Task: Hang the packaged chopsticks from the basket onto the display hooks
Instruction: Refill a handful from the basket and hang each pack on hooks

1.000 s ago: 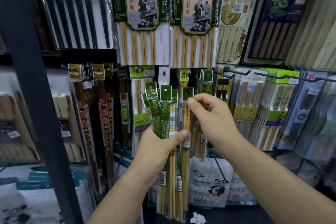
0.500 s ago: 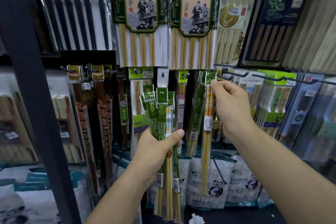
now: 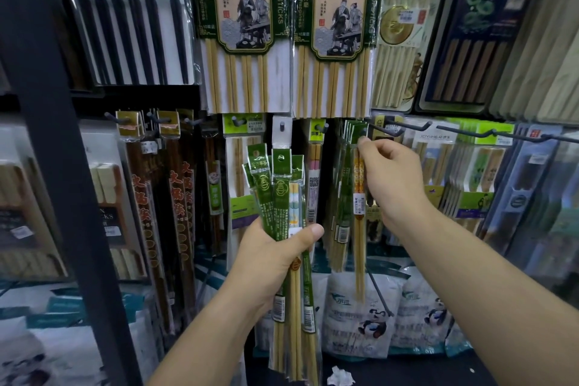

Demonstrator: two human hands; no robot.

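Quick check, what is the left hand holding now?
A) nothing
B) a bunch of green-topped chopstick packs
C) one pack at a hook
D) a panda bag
B: the left hand grips the bunch of packs; the right hand pinches the single pack.

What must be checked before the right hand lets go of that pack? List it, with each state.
1. Right hand pinches the top of the orange-patterned pack: ok.
2. Pack's hole is threaded on the hook: cannot tell, the fingertips cover it.
3. Pack hangs straight beside the green packs at that hook: ok.
4. Left hand grips the bundle securely: ok.
5. Bundle is apart from the pack being hung: ok.
6. Basket within reach: cannot tell, not in view.
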